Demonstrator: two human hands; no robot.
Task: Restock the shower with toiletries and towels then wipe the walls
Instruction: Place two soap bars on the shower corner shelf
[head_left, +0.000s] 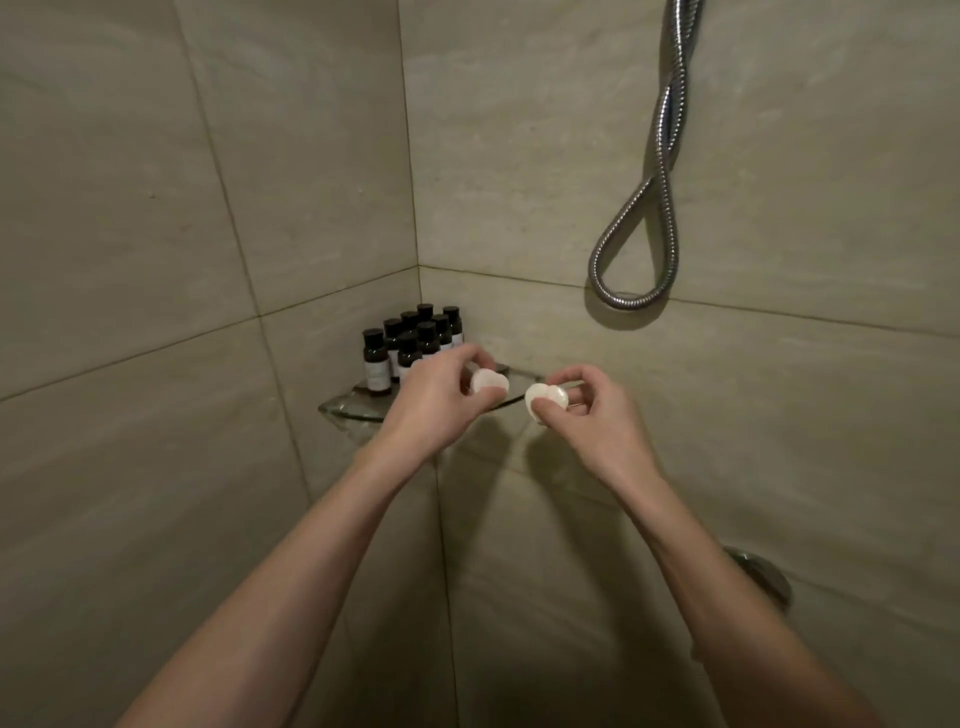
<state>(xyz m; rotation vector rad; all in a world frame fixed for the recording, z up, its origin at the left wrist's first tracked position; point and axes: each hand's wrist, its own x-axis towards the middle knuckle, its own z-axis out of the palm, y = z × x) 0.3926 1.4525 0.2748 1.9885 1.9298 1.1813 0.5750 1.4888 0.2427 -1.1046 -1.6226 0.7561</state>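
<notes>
Centrally, two small round white soap pieces are held in front of a tiled shower corner. One small round white soap (489, 383) is pinched between thumb and fingertips of the left hand (434, 402), just above the front edge of a clear glass corner shelf (347, 406). A second round white soap (545, 401), seemingly two pieces overlapping, is gripped by the fingers of the right hand (589, 415), off the right end of the shelf and clear of it. Both hands are closed on their soap, and the two soaps are kept near each other but apart.

On the back of the shelf, against the corner, a cluster of small dark bottles with black caps and pale labels (410, 340) is stood upright, packed close together. The exact count cannot be told.

On the right-hand beige stone-look wall (779, 415), a ribbed chrome shower hose (641, 249) is hung in a twisted loop. Low on that wall, a round metal fitting (763, 574) is partly hidden behind the right forearm.
</notes>
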